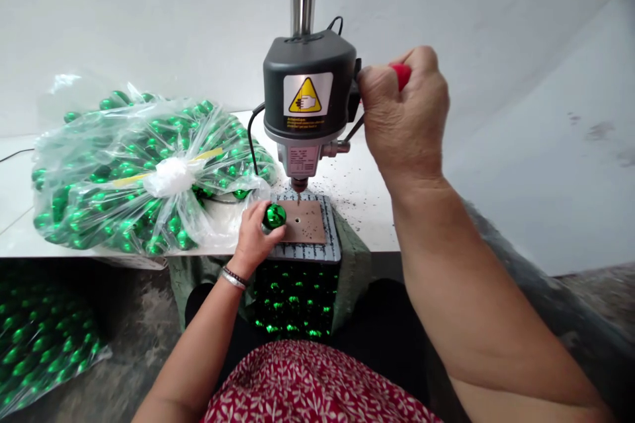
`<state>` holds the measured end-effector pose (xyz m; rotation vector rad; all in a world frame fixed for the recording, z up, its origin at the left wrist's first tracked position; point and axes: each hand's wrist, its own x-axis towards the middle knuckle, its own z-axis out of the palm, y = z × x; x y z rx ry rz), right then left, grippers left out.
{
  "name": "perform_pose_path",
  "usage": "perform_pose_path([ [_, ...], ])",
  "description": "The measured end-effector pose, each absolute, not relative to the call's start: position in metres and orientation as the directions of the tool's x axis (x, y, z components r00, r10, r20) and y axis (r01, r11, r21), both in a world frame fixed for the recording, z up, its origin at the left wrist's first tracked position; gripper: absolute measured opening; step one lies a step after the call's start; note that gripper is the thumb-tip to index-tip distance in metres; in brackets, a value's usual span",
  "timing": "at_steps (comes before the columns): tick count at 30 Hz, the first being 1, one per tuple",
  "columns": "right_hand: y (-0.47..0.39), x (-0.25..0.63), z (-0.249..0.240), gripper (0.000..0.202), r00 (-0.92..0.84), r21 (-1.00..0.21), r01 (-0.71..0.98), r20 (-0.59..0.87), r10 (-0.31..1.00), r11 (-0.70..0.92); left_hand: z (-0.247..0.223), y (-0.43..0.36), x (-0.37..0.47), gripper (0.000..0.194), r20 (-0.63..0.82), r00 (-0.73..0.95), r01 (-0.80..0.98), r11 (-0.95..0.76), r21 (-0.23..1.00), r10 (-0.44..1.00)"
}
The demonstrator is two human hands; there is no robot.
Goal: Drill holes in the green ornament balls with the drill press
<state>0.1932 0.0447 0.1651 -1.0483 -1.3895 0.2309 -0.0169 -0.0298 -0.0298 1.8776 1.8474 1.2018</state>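
Between the thumb and fingers of my left hand (pixel 258 231) is a shiny green ball (pixel 276 216), held at the left side of a brown board (pixel 310 225). The board has a small hole in it and lies on the drill press base (pixel 331 248). Above it hangs the drill bit (pixel 298 198), to the right of the ball and apart from it. My right hand (pixel 409 106) is wrapped round the red-tipped feed lever (pixel 403 76) on the right side of the dark grey drill press (pixel 310 86).
A clear plastic bag (pixel 171 175) full of green balls fills the left of the white table (pixel 370 211). Dark shavings are scattered round the base. Green balls also show in a container (pixel 295 301) below the table edge and in another bag (pixel 44 337) at lower left.
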Motion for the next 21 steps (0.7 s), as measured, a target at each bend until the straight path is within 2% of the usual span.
perform_pose_path([
  [4,0.044,0.193,0.164,0.029,0.242,-0.699,0.439,0.697,0.675,0.564,-0.037,-0.026,-0.011,0.058,0.366,0.003,0.721,-0.256,0.644,0.930],
  [10,0.040,0.190,0.169,0.028,0.267,-0.737,0.434,0.655,0.707,0.518,-0.037,-0.028,-0.012,0.051,0.323,0.095,0.627,-0.309,0.716,0.942],
  [13,0.039,0.189,0.171,0.029,0.257,-0.751,0.420,0.637,0.727,0.510,-0.032,-0.029,-0.014,0.053,0.252,0.031,0.560,-0.226,0.797,0.967],
  [17,0.036,0.187,0.174,0.030,0.264,-0.769,0.432,0.607,0.750,0.470,-0.029,-0.023,-0.012,0.052,0.132,-0.141,0.403,-0.065,0.913,0.981],
  [21,0.033,0.185,0.178,0.032,0.289,-0.785,0.436,0.585,0.758,0.440,-0.033,-0.014,-0.005,0.047,0.103,-0.159,0.317,-0.048,0.947,0.982],
])
